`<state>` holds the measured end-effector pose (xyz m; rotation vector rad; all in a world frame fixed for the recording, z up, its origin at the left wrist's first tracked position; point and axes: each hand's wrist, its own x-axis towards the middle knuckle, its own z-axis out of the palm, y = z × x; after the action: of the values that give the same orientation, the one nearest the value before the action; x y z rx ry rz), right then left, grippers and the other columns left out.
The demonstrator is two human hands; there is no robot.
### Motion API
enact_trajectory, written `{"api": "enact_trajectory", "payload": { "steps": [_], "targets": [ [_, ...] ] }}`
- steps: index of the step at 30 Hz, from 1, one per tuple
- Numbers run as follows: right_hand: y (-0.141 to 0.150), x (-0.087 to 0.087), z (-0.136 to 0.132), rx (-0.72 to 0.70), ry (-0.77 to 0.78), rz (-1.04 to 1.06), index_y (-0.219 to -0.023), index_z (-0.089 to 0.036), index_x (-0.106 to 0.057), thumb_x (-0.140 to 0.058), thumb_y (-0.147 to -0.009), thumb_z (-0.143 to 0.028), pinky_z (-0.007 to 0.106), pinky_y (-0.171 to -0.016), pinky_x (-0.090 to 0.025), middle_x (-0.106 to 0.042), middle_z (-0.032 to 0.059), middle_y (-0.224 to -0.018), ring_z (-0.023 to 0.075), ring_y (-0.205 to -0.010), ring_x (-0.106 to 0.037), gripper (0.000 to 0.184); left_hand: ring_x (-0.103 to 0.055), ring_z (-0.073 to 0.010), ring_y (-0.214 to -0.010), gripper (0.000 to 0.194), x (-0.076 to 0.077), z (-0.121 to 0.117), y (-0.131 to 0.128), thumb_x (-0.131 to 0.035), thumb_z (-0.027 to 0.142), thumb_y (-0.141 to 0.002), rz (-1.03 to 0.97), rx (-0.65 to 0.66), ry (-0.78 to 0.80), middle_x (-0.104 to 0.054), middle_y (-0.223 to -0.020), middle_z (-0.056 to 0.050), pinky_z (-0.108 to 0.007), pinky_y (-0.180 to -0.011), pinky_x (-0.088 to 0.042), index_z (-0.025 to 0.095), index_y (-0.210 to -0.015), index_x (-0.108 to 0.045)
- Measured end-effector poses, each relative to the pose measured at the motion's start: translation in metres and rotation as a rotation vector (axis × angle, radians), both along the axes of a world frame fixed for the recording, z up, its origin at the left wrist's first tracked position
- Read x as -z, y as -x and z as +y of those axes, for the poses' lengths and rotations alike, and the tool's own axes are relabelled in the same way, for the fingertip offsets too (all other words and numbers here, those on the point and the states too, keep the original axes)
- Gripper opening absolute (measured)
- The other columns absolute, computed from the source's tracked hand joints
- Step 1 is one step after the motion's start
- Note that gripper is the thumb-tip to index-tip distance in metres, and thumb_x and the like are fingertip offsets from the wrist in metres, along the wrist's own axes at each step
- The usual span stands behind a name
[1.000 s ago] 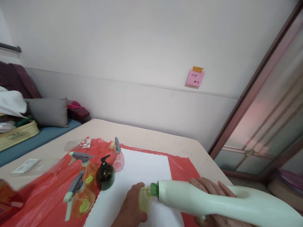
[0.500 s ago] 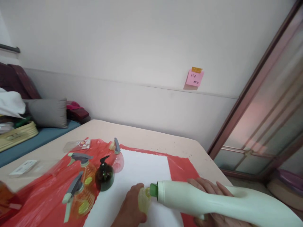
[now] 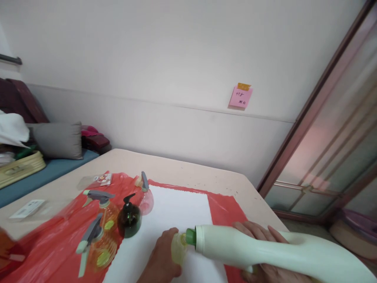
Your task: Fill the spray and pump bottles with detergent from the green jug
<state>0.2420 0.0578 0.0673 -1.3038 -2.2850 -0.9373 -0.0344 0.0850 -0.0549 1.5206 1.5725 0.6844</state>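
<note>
My left hand is closed around a small see-through yellow bottle above the white sheet. My right hand grips a large pale green jug, tipped nearly level. Its green spout meets the mouth of the small bottle; I cannot make out any liquid passing. Left of my left hand stand a dark green pump bottle, a pink spray bottle and two orange spray bottles with grey and green trigger heads. The lower part of my right hand is partly hidden behind the jug.
Red plastic sheeting and a white sheet cover part of the beige table. Clear packaging lies at the left, near an orange object. A pink note is taped to the wall behind.
The view shifts very slightly. Both hands, the small bottle and the jug keep the same positions relative to each other.
</note>
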Motion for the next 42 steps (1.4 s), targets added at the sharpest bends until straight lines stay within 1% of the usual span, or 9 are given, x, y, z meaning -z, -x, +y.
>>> {"api": "enact_trajectory", "payload": {
  "steps": [4,8,13,17,22,26,31,35,42],
  "targets": [
    [-0.002,0.004,0.002,-0.005,-0.011,0.006,-0.121,-0.022,-0.057,-0.053,-0.073,-0.026,0.056,-0.1,-0.039,-0.065,0.0086,-0.115,0.0321,-0.111,-0.056,0.048,-0.041,-0.027,-0.131,0.097,0.002,0.0,0.0,-0.066,0.009,-0.045,0.021,-0.009,-0.011,-0.048,-0.143,-0.008,-0.032,-0.109,-0.032,0.021,-0.138,-0.043],
    [0.0,0.001,-0.001,0.003,0.001,0.009,-0.121,-0.021,-0.057,-0.053,-0.072,-0.026,0.056,-0.101,-0.039,-0.065,0.0092,-0.114,0.0322,-0.111,-0.056,0.049,-0.041,-0.0275,-0.132,0.099,0.003,0.0,0.0,-0.065,0.007,-0.044,0.046,-0.017,-0.017,-0.047,-0.143,-0.01,-0.032,-0.109,-0.032,0.018,-0.14,-0.043],
    [0.003,-0.004,-0.004,0.026,0.021,-0.01,-0.12,-0.021,-0.058,-0.054,-0.072,-0.025,0.056,-0.101,-0.039,-0.064,0.0094,-0.115,0.0324,-0.11,-0.056,0.049,-0.041,-0.0273,-0.132,0.098,0.003,-0.001,0.0,-0.064,0.007,-0.045,0.046,-0.019,-0.028,-0.047,-0.143,-0.009,-0.031,-0.109,-0.032,0.018,-0.14,-0.043],
    [0.004,-0.003,-0.004,0.028,0.001,-0.032,-0.122,-0.02,-0.057,-0.051,-0.074,-0.025,0.056,-0.101,-0.039,-0.065,0.0098,-0.115,0.0329,-0.111,-0.056,0.048,-0.04,-0.0283,-0.133,0.098,0.005,0.0,0.0,-0.063,0.008,-0.045,0.045,-0.002,-0.034,-0.047,-0.143,-0.009,-0.032,-0.11,-0.032,0.018,-0.14,-0.043],
    [0.003,0.0,-0.001,0.015,-0.022,-0.022,-0.119,-0.02,-0.059,-0.051,-0.071,-0.024,0.055,-0.1,-0.039,-0.066,0.0093,-0.111,0.0321,-0.108,-0.058,0.049,-0.039,-0.0285,-0.134,0.098,0.0,-0.001,-0.001,-0.063,0.007,-0.045,0.069,-0.007,-0.011,-0.046,-0.145,-0.009,-0.032,-0.111,-0.03,0.018,-0.14,-0.043],
    [0.001,0.002,-0.001,0.024,0.022,-0.02,-0.12,-0.021,-0.058,-0.052,-0.073,-0.024,0.056,-0.102,-0.038,-0.065,0.0096,-0.115,0.0327,-0.111,-0.056,0.048,-0.038,-0.0283,-0.136,0.1,-0.004,-0.003,-0.001,-0.063,0.006,-0.044,0.076,-0.003,0.003,-0.045,-0.146,-0.01,-0.031,-0.112,-0.029,0.016,-0.141,-0.042],
    [0.0,0.004,0.001,0.007,0.0,-0.008,-0.118,-0.022,-0.058,-0.052,-0.07,-0.022,0.054,-0.099,-0.04,-0.065,0.0087,-0.11,0.0314,-0.107,-0.057,0.048,-0.038,-0.0279,-0.136,0.1,0.003,-0.003,-0.002,-0.064,0.006,-0.046,0.076,-0.017,0.003,-0.044,-0.147,-0.011,-0.032,-0.113,-0.029,0.016,-0.142,-0.041],
    [0.001,0.005,0.003,-0.006,-0.03,-0.015,-0.118,-0.022,-0.058,-0.052,-0.069,-0.021,0.054,-0.097,-0.04,-0.065,0.0088,-0.107,0.0311,-0.103,-0.058,0.05,-0.038,-0.0286,-0.135,0.101,0.006,0.0,-0.001,-0.064,0.005,-0.044,0.077,-0.002,-0.011,-0.044,-0.147,-0.012,-0.032,-0.112,-0.029,0.013,-0.142,-0.042],
    [0.0,0.006,0.001,0.033,0.013,-0.045,-0.119,-0.022,-0.059,-0.052,-0.069,-0.019,0.058,-0.098,-0.039,-0.065,0.0109,-0.111,0.0352,-0.106,-0.057,0.051,-0.04,-0.0273,-0.133,0.101,0.0,-0.001,-0.001,-0.063,0.005,-0.044,0.076,-0.01,0.001,-0.045,-0.146,-0.012,-0.032,-0.111,-0.031,0.013,-0.142,-0.042]
  ]
}}
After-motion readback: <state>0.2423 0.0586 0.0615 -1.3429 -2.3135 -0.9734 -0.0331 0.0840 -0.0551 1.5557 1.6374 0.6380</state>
